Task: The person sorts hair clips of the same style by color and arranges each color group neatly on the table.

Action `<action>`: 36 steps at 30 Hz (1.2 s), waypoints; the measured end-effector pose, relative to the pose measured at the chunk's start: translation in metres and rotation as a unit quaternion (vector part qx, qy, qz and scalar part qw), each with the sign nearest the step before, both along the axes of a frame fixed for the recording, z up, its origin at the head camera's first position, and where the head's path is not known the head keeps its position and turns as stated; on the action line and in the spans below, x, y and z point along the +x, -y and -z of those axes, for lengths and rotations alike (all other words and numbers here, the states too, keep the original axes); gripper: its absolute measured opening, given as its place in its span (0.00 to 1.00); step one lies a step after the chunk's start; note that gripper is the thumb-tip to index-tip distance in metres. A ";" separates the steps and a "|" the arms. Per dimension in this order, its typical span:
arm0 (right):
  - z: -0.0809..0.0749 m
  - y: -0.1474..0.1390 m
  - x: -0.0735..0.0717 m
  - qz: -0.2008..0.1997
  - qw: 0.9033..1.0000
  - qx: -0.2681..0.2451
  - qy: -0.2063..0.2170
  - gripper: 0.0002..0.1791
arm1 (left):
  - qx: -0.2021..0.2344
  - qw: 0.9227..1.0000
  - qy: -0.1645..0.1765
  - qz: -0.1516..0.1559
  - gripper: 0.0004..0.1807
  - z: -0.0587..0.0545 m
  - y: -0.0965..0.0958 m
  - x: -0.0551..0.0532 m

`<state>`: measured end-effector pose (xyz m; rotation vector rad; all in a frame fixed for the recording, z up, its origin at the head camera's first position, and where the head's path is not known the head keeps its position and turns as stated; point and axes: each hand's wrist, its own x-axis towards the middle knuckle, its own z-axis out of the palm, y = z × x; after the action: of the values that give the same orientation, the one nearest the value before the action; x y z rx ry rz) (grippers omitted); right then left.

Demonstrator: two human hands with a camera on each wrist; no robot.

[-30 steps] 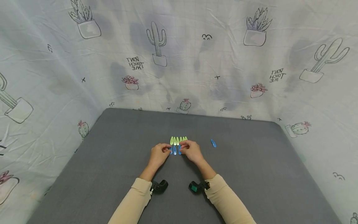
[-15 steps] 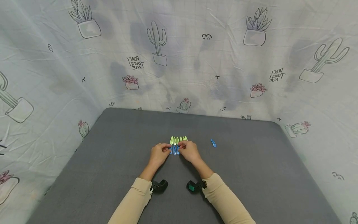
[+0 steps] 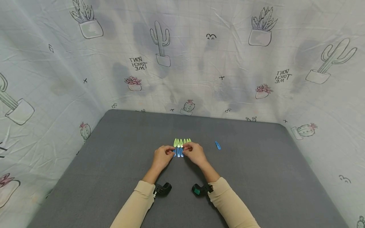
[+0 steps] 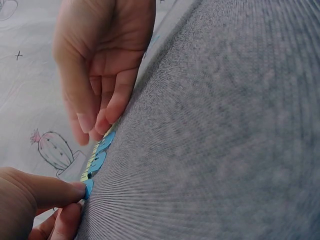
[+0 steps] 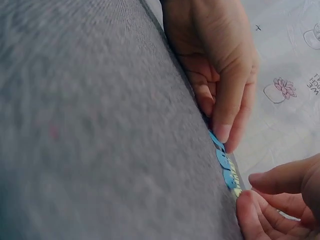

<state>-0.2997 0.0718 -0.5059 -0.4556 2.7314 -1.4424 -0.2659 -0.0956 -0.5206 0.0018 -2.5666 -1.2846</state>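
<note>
Three blue snap hair clips stand side by side in a short row on the grey table. My left hand (image 3: 162, 157) pinches the leftmost blue clip (image 4: 89, 189) between thumb and finger at the table surface. The middle blue clip (image 3: 178, 152) and the right one (image 3: 182, 153) lie close together beside it. My right hand (image 3: 195, 153) hovers at the right end of this row, thumb and fingers apart, with nothing between them in the right wrist view. Directly behind runs a row of several yellow-green hair clips (image 3: 178, 143), its right end partly hidden by my right hand.
One more blue hair clip (image 3: 218, 145) lies alone to the right, slightly tilted. The grey table (image 3: 251, 177) ends at the back against a pale cloth (image 3: 188, 79) printed with cacti. Each wrist wears a black camera mount (image 3: 163, 190).
My right hand slid the right blue clip leftward against the middle one, then shifted slightly right, off it. My left hand has stayed in place.
</note>
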 end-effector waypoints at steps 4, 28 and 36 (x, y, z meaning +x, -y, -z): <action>-0.003 -0.008 -0.001 -0.007 1.000 -0.011 0.008 0.14 | 0.000 1.000 -0.003 0.001 0.08 0.000 0.000 0.000; -0.003 -0.115 -0.022 0.035 0.996 -0.078 -0.004 0.19 | 0.005 1.000 0.017 0.000 0.08 -0.002 -0.002 0.003; -0.003 -0.133 -0.023 0.079 0.994 -0.077 0.001 0.19 | 0.009 1.000 0.016 -0.001 0.08 -0.003 -0.002 0.003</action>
<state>-0.3225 0.2051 -0.5025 -0.2451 2.7205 -1.6982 -0.2624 -0.0935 -0.5181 0.0295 -2.5817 -1.3165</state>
